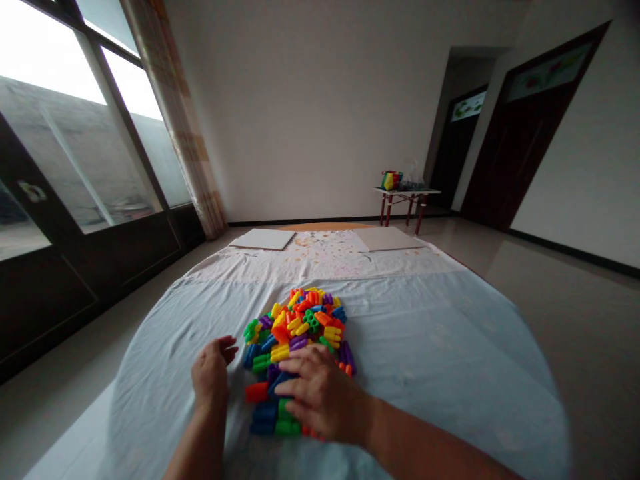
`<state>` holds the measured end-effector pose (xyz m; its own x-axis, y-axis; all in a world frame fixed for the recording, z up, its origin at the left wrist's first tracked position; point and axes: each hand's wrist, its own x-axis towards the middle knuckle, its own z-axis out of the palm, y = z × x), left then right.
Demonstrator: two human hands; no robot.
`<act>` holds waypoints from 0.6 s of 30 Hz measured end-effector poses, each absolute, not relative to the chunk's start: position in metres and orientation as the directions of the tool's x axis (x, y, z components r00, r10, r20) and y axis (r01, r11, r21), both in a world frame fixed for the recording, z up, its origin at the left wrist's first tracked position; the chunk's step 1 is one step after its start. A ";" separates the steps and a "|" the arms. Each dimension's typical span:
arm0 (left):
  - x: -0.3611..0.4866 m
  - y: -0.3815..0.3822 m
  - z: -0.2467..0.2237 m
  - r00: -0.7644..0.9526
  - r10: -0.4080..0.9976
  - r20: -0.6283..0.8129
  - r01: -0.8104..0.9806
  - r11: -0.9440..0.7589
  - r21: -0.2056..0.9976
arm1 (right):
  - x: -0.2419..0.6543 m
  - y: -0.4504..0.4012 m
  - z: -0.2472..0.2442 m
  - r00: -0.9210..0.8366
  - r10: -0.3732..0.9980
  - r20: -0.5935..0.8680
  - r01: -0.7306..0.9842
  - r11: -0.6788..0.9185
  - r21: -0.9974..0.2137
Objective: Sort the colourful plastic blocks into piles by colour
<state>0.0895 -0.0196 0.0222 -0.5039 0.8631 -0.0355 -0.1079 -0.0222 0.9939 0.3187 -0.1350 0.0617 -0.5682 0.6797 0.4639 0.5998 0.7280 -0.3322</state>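
Note:
Bright plastic toy building blocks (pixel 303 320), bullet-shaped with rounded ends, lie heaped on the cloth-covered table (pixel 425 333) in front of me. They are red, orange, yellow, green, blue and purple. My right hand (pixel 320 393) reaches over the near part of the heap, its fingers spread and seeming to rest on the blocks. It hides some of them. Just left of the pile, apart from it, is my left hand (pixel 213 370), fingers loosely bent with nothing visible in them. Between the hands are a red block (pixel 257 392) and a blue block (pixel 263 417).
Two flat pale boards lie at the table's far side, the left board (pixel 263 239) and the right board (pixel 389 239). Beyond, a small side table (pixel 407 193) carries a colourful bag (pixel 391 180) and a clear plastic bag. Glass doors stand on the left.

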 end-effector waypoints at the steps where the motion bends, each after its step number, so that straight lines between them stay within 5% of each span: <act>1: 0.090 -0.019 0.027 -0.475 0.878 -0.063 -0.125 0.003 0.992 | 0.328 -0.133 0.064 -0.514 0.728 0.454 0.622 0.681 -0.387; 5: 0.092 -0.013 0.049 -0.354 0.925 -0.139 -0.167 0.084 0.982 | 0.350 -0.127 0.058 -0.428 0.837 0.341 0.674 0.547 -0.497; 9: 0.096 -0.007 0.055 -0.412 0.907 -0.084 -0.119 0.038 0.992 | 0.346 -0.125 0.046 -0.459 0.834 0.304 0.675 0.551 -0.491; 18: 0.101 -0.015 0.023 -0.486 0.861 0.147 0.211 -0.048 0.976 | 0.416 -0.107 0.051 -0.162 0.844 0.512 0.738 0.448 -0.505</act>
